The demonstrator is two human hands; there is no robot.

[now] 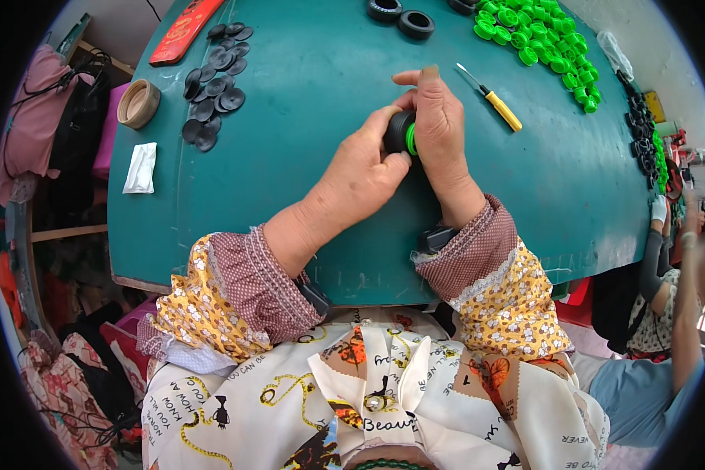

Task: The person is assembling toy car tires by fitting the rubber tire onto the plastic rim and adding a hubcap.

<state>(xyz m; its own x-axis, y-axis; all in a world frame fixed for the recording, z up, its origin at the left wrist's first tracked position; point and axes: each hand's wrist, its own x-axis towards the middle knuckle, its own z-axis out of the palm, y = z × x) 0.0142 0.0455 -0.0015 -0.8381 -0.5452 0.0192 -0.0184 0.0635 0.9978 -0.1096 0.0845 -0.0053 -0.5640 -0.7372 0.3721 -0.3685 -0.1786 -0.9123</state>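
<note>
Between my hands, above the green table, is a small black toy tyre [396, 133] with a bright green wheel hub [412, 139] at its right side. My left hand [358, 166] is closed round the tyre, its thumb on the near side. My right hand [440, 133] presses its palm against the hub side, with fingers bent over the far side of the tyre; part of its grip is hidden. A screwdriver [500, 108] with a yellow handle lies to the right of my right hand, touched by neither hand.
Black rubber discs [218, 78] lie at the far left, near a red packet [185, 31], a tape roll [139, 104] and a white sachet [140, 168]. Loose tyres [416, 24] lie at the back. Green hubs [544, 39] are heaped far right. Co-workers [666, 305] are at the right.
</note>
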